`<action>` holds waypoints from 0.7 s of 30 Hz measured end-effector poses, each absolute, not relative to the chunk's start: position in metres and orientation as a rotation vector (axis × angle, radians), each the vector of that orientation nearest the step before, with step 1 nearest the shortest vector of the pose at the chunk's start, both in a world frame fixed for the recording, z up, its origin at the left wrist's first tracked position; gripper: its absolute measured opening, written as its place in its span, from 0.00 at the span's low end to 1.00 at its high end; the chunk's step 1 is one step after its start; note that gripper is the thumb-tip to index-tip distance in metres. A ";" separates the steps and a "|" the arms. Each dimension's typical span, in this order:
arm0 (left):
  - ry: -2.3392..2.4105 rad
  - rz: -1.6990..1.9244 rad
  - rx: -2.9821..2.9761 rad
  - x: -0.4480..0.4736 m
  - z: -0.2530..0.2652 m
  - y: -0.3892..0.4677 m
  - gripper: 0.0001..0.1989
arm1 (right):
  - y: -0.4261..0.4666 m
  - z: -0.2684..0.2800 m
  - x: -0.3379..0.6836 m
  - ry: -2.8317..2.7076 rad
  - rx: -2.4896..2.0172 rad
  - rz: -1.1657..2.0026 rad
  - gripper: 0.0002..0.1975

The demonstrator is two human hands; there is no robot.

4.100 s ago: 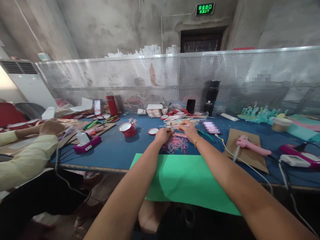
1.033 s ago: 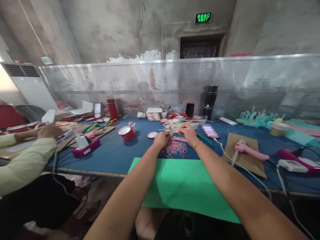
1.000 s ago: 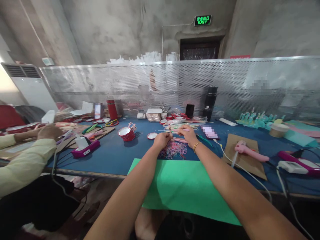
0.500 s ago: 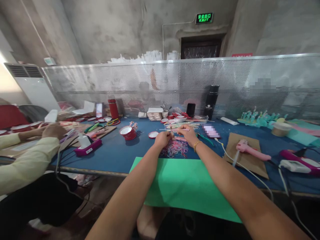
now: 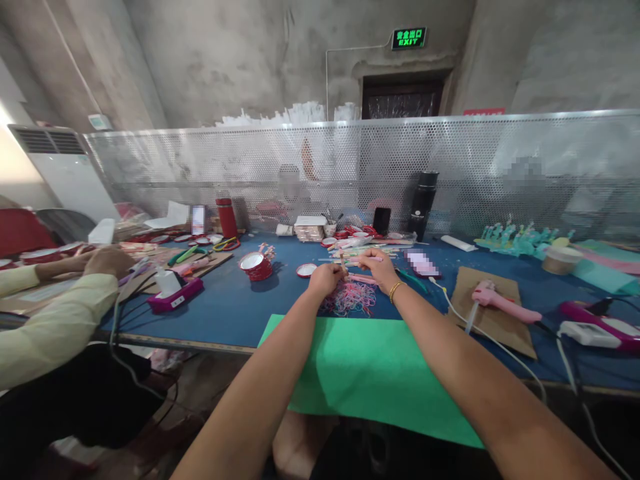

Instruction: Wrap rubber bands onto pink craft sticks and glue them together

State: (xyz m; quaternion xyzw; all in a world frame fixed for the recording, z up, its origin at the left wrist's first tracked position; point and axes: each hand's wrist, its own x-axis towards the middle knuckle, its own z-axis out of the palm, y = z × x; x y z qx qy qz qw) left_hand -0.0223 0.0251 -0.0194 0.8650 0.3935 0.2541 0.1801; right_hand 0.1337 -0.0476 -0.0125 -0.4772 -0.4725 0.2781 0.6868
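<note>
My left hand (image 5: 325, 280) is closed around a small pinkish upright piece (image 5: 343, 262), too small to make out in detail. Close by on its right, my right hand (image 5: 379, 268) has thumb and fingers pinched together; what they hold, if anything, cannot be made out. Both hands are above a loose pile of thin pink, purple and blue strands or bands (image 5: 350, 298). Thin pale sticks (image 5: 357, 252) lie just behind the hands. A green sheet (image 5: 370, 373) hangs over the table's front edge under my forearms.
On the blue table (image 5: 220, 300), a red-and-white round tin (image 5: 257, 267) stands left. Right lie green-handled pliers (image 5: 414, 281), a phone (image 5: 423, 262) with a cable, and a pink glue gun (image 5: 505, 301) on cardboard (image 5: 463, 283). A co-worker's yellow sleeve (image 5: 75, 320) is far left.
My right hand has shifted very slightly, staying beside the left. The left hand keeps its hold in nearly the same spot.
</note>
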 end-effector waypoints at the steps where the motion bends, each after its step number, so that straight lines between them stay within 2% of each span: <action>1: 1.120 0.714 2.446 -0.022 -0.020 0.025 0.16 | -0.047 -0.013 0.135 -1.052 -1.070 0.617 0.09; 21: 1.150 0.704 2.428 -0.022 -0.021 0.027 0.21 | -0.049 -0.012 0.130 -1.092 -1.092 0.661 0.09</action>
